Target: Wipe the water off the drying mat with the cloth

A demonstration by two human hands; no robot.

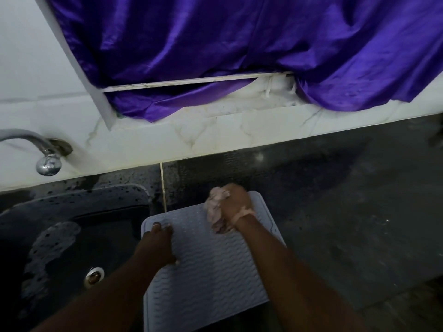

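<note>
A pale grey ribbed drying mat (211,267) lies on the dark counter, just right of the sink. My right hand (236,203) grips a crumpled pinkish cloth (215,212) and presses it onto the mat's far right part. My left hand (159,240) rests on the mat's left edge, fingers spread flat on it and the thumb lower down on the mat. Small water droplets glint on the mat between the two hands.
A black sink (72,236) with a metal drain (94,275) and foam patches sits on the left. A chrome tap (45,152) juts from the white tiled wall. A purple curtain (239,44) hangs over the window ledge. Dark wet counter (347,200) extends right.
</note>
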